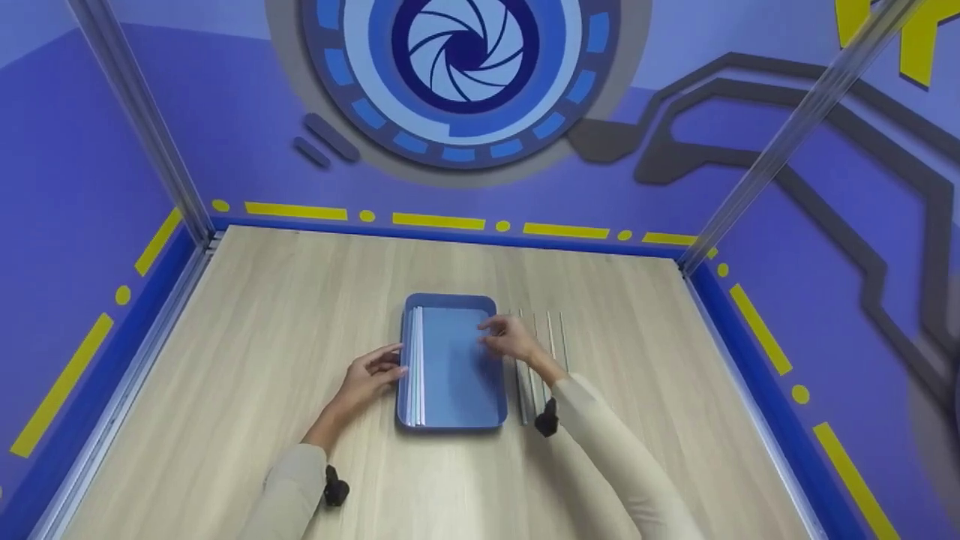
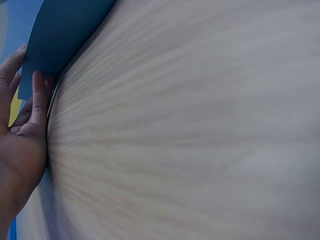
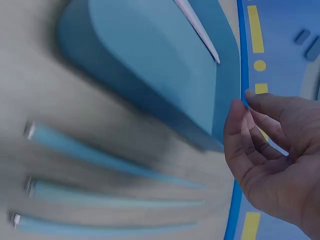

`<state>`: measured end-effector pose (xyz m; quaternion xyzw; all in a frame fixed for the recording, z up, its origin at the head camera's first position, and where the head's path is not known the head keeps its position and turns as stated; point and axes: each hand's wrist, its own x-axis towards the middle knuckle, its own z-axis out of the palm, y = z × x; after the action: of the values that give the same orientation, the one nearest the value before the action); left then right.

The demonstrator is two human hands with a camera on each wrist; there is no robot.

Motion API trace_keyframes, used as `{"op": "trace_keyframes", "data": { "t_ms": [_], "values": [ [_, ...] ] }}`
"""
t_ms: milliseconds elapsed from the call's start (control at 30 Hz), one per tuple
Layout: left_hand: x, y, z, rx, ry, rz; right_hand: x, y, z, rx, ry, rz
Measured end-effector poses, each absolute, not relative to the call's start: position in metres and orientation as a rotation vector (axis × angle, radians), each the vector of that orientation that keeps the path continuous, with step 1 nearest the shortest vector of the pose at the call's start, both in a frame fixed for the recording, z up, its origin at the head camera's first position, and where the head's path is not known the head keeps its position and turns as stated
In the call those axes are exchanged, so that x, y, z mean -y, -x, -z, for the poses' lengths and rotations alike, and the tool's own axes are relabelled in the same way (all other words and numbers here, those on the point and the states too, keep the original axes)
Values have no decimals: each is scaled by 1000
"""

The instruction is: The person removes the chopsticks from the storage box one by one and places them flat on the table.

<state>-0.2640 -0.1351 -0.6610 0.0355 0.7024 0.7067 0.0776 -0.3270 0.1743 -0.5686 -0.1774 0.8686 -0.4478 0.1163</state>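
Observation:
A blue rectangular tray (image 1: 459, 375) lies on the table, with several thin white sticks (image 1: 418, 367) lengthwise along its left side. My left hand (image 1: 366, 379) grips the tray's left wall; in the left wrist view, fingers (image 2: 38, 102) lie against the outside and another fingertip shows past the rim. Over the tray's right edge hovers my right hand (image 1: 510, 339), fingers loosely bent, thumb close to the index finger, holding nothing. Several loose thin sticks (image 1: 550, 330) lie right of the tray, partly hidden by the right forearm. Blue-tinted sticks (image 3: 90, 150) with shiny ends appear in the right wrist view.
The wood-grain table (image 1: 300, 300) is bounded by blue printed walls (image 1: 247, 157) at the back and sides. Metal posts (image 1: 146, 112) stand at the back corners. Each wrist carries a small black device (image 1: 337, 487).

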Motion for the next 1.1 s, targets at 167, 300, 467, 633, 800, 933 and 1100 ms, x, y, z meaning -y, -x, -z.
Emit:
{"op": "trace_keyframes", "data": {
  "t_ms": [167,300,467,633,800,933,1100],
  "values": [
    [136,265,663,-2097,-167,-2127,-144,336,579,-2431,569,1167],
    [134,266,663,-2056,-204,-2154,-128,340,590,-2344,504,1109],
    [135,267,664,-2074,-197,-2147,-104,342,603,-2248,444,1226],
    [137,267,664,-2067,-170,-2147,-84,343,611,-2233,375,1311],
    [137,266,663,-2068,-184,-2145,-76,342,609,-2295,318,1281],
    [136,267,663,-2060,-187,-2151,-74,341,607,-2310,302,1260],
    [137,268,665,-2061,-194,-2159,-75,341,607,-2330,237,1240]
  ]
}}
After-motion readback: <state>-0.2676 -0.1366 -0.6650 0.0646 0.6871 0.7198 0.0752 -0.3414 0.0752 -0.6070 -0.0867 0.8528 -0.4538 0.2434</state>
